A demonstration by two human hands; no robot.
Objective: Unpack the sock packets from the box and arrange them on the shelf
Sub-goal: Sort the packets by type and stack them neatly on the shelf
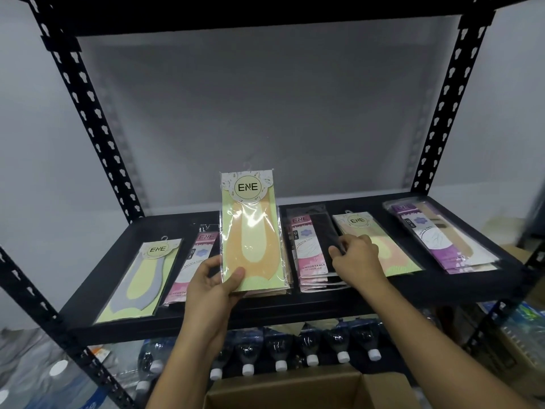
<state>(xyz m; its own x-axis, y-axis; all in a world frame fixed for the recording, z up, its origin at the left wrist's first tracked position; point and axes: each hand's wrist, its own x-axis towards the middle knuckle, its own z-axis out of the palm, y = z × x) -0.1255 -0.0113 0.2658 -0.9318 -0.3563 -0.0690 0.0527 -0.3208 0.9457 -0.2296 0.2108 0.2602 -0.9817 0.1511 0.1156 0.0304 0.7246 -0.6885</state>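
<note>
My left hand [211, 283] grips the lower end of a small stack of sock packets [250, 231], the front one green with orange socks, held upright over the black shelf [295, 305]. My right hand [355, 256] pinches the edge of the pink-and-black packet pile [309, 252] lying on the shelf. On the shelf also lie a green packet with grey socks [141, 278], a pink packet [194, 261], a green-pink packet [380, 240] and a purple pile [442, 237]. The open cardboard box [283, 391] sits below.
Black slotted uprights [88, 113] [445, 98] frame the shelf, with a black shelf board [265, 10] overhead. Water bottles with white caps [295, 352] fill the level under the shelf. A grey wall stands behind.
</note>
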